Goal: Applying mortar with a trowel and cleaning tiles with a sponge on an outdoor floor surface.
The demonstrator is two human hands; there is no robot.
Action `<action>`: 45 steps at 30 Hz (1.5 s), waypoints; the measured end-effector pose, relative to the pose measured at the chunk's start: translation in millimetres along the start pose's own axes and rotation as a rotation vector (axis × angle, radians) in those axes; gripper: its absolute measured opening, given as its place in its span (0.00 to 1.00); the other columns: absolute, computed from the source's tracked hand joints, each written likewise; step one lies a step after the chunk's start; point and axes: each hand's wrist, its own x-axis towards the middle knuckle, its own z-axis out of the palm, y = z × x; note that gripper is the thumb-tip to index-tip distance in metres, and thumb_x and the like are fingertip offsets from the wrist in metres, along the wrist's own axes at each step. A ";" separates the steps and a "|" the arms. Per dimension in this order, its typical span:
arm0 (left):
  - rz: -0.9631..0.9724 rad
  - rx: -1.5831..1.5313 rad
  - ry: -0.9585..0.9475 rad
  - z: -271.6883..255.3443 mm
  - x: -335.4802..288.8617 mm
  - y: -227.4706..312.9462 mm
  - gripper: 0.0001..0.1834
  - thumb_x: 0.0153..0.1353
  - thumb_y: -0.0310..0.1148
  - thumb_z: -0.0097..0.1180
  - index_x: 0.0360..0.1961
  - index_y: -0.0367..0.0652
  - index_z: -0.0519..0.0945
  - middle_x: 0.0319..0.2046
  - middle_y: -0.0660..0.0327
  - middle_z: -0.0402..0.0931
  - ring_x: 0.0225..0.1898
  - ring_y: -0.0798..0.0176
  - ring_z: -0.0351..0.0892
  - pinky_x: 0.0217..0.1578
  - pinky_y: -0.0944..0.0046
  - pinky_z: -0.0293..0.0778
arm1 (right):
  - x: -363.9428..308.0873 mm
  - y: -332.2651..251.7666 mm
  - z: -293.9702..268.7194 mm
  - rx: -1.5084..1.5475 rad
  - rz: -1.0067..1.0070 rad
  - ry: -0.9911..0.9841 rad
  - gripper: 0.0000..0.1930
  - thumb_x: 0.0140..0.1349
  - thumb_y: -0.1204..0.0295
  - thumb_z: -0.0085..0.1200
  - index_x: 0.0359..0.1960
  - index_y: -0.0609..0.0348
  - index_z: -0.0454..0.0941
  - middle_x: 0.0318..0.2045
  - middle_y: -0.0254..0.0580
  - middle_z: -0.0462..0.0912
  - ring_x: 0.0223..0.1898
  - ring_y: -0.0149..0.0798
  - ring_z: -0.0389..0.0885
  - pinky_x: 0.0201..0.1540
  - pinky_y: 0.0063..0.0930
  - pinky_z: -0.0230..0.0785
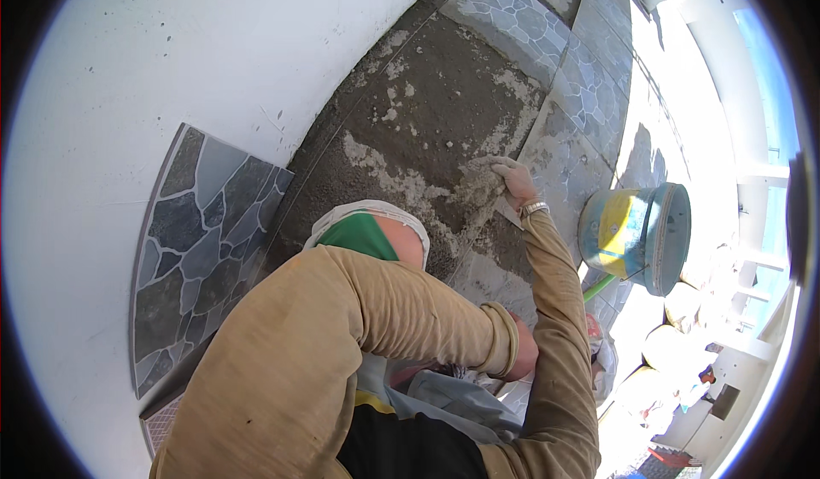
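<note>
My right hand [512, 180], smeared with grey mortar, reaches out onto a lump of wet mortar [474, 190] on the rough grey mortar bed [436, 95]. It seems to grip a small trowel [509, 215], whose pale blade shows under the wrist. My left hand [526, 353] is drawn in close to my body beside grey cloth, its fingers hidden behind my right forearm. Both arms wear tan long sleeves. A green and white head cloth [367, 227] shows in the middle.
A stone-pattern tile [196, 248] leans against the white wall [171, 61] on the left. Laid tiles of the same pattern [589, 95] border the mortar bed. A blue and yellow bucket [636, 236] stands at the right, with filled sacks [683, 308] behind it.
</note>
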 end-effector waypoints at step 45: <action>0.168 -0.142 0.539 -47.7 -54.0 -78.0 0.08 0.54 0.36 0.61 0.25 0.43 0.82 0.29 0.56 0.80 0.34 0.48 0.79 0.45 0.53 0.71 | -432.8 122.1 -280.5 -0.465 1.125 0.288 0.05 0.56 0.73 0.54 0.26 0.63 0.77 0.17 0.37 0.77 0.16 0.35 0.75 0.15 0.29 0.64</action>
